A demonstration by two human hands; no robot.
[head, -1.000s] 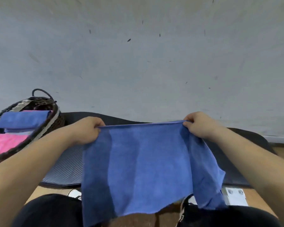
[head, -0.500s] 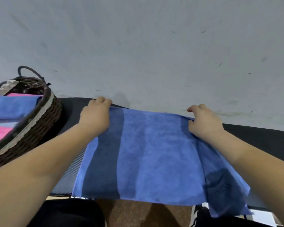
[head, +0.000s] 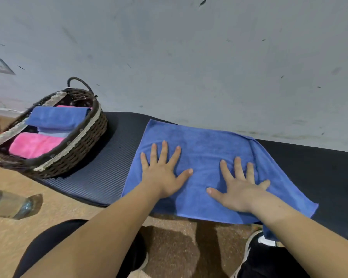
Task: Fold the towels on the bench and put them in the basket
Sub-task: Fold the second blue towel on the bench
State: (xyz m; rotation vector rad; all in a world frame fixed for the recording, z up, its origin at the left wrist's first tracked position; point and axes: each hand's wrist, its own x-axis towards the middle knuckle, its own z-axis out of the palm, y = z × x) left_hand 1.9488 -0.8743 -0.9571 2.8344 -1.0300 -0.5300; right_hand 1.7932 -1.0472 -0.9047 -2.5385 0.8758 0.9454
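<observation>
Both my hands have let go of the towel [head: 209,149]'s far edge and now press flat on it, fingers spread: left hand [head: 162,173], right hand [head: 239,189]. Basket [head: 78,149] sits at 10 o'clock on the bench [head: 100,177].

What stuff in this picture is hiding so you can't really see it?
All in the head view:
- Blue towel: parts lie hidden under the left hand and right hand.
- Basket: its left end is cut off by the frame edge, and its bottom is covered by folded towels.
- Bottle: cut off at the left edge and blurry.
- Bench: its right end runs out of frame.
</observation>
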